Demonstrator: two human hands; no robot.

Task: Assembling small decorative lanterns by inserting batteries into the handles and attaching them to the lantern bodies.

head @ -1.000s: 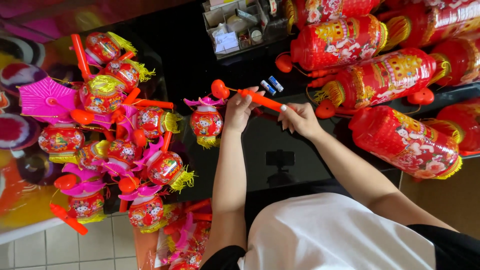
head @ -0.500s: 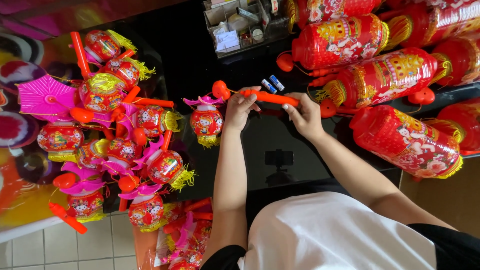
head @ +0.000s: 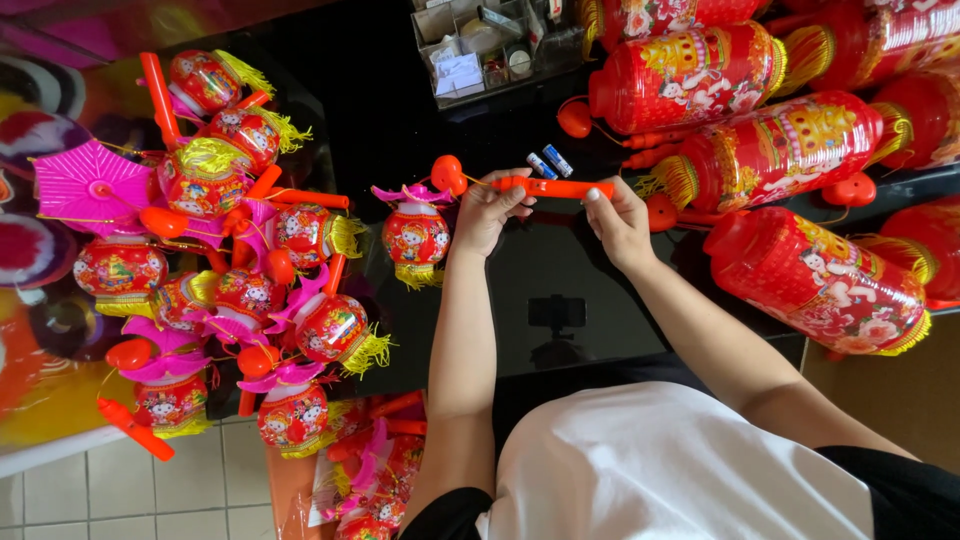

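The stick [head: 553, 187] is glowing bright orange. The little round lantern [head: 415, 236] is showing red with cartoon pictures, a pink top and yellow fringe. The big lanterns [head: 780, 150] are shining red with gold patterns and yellow tassels. The table [head: 540, 270] is looking shiny black. The shirt [head: 680, 470] is looking white.

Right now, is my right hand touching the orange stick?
Touching. The head view shows the right hand with fingertips pressed on the end of the orange stick, while the left hand grips its other part.
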